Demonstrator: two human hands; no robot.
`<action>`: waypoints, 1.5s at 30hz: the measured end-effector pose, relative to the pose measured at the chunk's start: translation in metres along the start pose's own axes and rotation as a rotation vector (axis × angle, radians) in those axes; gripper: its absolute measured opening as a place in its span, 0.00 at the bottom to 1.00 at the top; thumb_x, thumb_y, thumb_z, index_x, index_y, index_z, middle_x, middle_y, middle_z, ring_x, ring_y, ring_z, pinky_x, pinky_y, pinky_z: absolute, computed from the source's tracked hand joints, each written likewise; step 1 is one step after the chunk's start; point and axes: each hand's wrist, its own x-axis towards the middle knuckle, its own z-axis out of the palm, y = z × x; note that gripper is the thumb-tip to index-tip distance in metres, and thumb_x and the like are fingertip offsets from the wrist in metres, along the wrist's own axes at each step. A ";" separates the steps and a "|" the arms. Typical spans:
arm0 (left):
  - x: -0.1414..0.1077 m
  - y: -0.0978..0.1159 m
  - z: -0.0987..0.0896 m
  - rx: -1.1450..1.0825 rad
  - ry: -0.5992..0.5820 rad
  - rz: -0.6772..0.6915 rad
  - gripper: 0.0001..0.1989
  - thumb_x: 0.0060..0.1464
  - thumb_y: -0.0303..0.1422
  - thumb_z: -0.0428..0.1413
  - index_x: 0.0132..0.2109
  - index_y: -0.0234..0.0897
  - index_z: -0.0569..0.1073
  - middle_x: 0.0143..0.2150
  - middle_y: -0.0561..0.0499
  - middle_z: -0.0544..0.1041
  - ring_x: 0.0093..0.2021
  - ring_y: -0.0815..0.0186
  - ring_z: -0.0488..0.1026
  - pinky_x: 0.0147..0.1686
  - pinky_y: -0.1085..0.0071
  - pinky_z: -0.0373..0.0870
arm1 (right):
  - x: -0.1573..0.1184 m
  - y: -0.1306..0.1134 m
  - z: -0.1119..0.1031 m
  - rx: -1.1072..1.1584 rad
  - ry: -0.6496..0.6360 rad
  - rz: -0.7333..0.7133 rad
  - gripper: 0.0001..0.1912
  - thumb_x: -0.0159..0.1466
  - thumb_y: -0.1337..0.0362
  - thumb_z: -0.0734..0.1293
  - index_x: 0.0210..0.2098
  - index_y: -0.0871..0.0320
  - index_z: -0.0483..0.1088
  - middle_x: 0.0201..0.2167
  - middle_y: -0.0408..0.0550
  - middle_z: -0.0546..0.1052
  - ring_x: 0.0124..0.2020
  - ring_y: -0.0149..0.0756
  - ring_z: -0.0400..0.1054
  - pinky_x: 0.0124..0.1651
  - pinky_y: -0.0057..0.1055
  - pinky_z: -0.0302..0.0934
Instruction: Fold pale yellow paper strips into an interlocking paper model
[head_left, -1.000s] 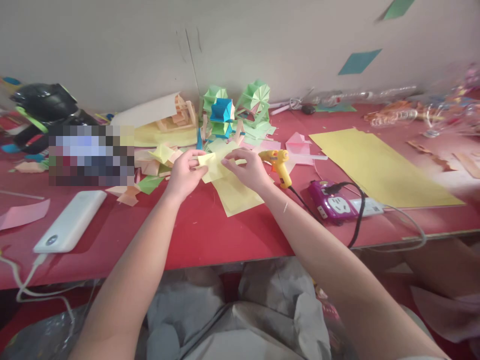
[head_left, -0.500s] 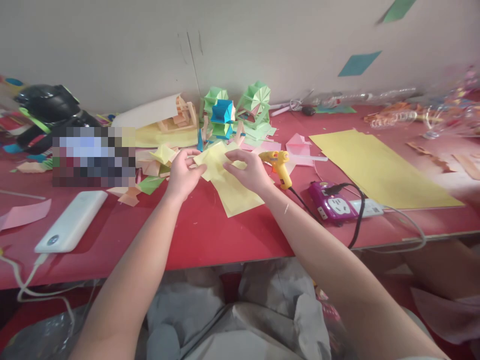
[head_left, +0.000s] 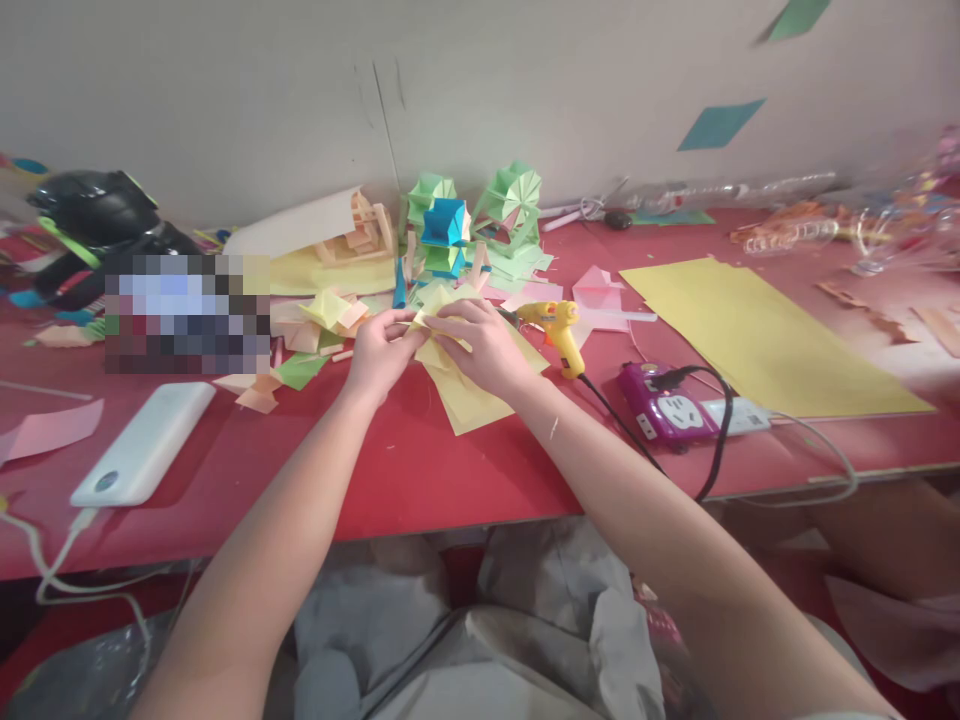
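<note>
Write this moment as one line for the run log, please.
left hand: pinching yellow paper | right hand: at same paper, grip unclear | beside right hand: yellow glue gun | beyond: green paper wheels

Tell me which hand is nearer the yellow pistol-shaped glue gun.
Right. The right hand is just left of the yellow pistol-shaped glue gun; the left hand is farther left, beyond the right one.

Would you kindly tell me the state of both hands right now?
Left hand: closed, holding yellow paper.
Right hand: at the same paper; grip cannot be told.
</note>
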 end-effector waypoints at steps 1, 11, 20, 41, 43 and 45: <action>0.001 -0.001 0.000 -0.005 -0.005 -0.004 0.19 0.45 0.36 0.66 0.46 0.36 0.79 0.34 0.48 0.82 0.33 0.63 0.78 0.33 0.70 0.72 | 0.000 0.000 0.000 0.013 0.007 0.010 0.13 0.71 0.68 0.63 0.48 0.53 0.79 0.46 0.52 0.80 0.50 0.43 0.70 0.56 0.43 0.64; 0.003 0.000 -0.002 0.086 -0.013 -0.094 0.14 0.41 0.33 0.66 0.37 0.37 0.77 0.32 0.49 0.80 0.33 0.60 0.78 0.37 0.65 0.74 | 0.000 -0.001 -0.003 0.177 0.127 0.234 0.12 0.67 0.67 0.65 0.46 0.57 0.78 0.43 0.50 0.81 0.45 0.42 0.74 0.52 0.40 0.66; 0.000 0.008 0.002 -0.120 -0.011 -0.197 0.10 0.47 0.29 0.63 0.39 0.35 0.79 0.36 0.48 0.80 0.34 0.63 0.78 0.34 0.68 0.78 | 0.000 -0.006 -0.003 0.016 -0.046 0.002 0.14 0.71 0.66 0.63 0.44 0.49 0.81 0.49 0.52 0.78 0.54 0.45 0.67 0.57 0.46 0.64; -0.005 0.009 0.002 -0.040 -0.001 0.031 0.12 0.46 0.29 0.63 0.41 0.37 0.74 0.35 0.50 0.81 0.37 0.62 0.81 0.42 0.64 0.80 | 0.002 -0.010 -0.007 0.143 0.161 0.184 0.10 0.66 0.66 0.65 0.47 0.53 0.69 0.52 0.55 0.73 0.50 0.43 0.71 0.51 0.43 0.70; -0.008 0.010 0.004 0.007 -0.009 0.087 0.11 0.47 0.28 0.62 0.40 0.38 0.73 0.34 0.51 0.81 0.35 0.63 0.80 0.40 0.66 0.79 | 0.001 -0.007 -0.004 0.170 0.156 0.280 0.16 0.63 0.66 0.67 0.51 0.54 0.66 0.52 0.56 0.72 0.44 0.40 0.71 0.45 0.40 0.71; -0.011 0.010 0.006 0.062 -0.029 0.144 0.09 0.48 0.28 0.61 0.39 0.39 0.72 0.33 0.51 0.80 0.35 0.63 0.80 0.38 0.68 0.78 | 0.000 -0.003 0.000 0.190 0.134 0.354 0.16 0.63 0.65 0.66 0.51 0.55 0.65 0.49 0.55 0.73 0.40 0.38 0.71 0.43 0.39 0.71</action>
